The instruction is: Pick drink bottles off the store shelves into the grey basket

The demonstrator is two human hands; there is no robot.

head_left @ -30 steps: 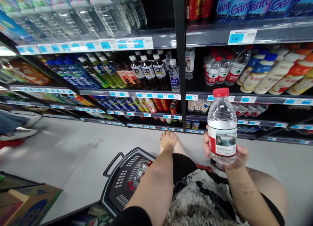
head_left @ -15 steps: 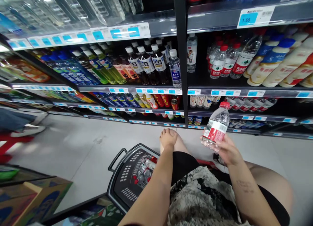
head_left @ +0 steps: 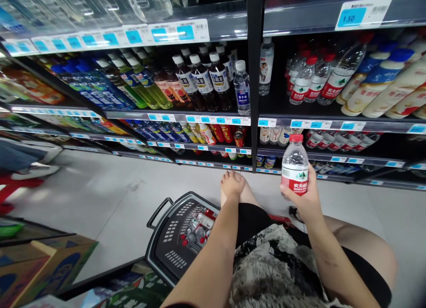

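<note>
My right hand is closed round the lower part of a clear water bottle with a red cap and a red label. It holds the bottle upright in front of the lower shelves, where similar red-capped bottles stand. My left hand lies on my knee with its fingers draped flat and holds nothing. Below it on the floor stands a dark shopping basket with several small bottles inside.
Drink shelves with blue price tags fill the wall ahead, split by a black upright post. A cardboard box sits at the lower left. Another person's shoes and a red object are at the far left on the grey floor.
My right hand has carried the bottle away from me toward the shelves, tilted it, then set it upright with the red label facing me. My left hand has stayed on my knee.
</note>
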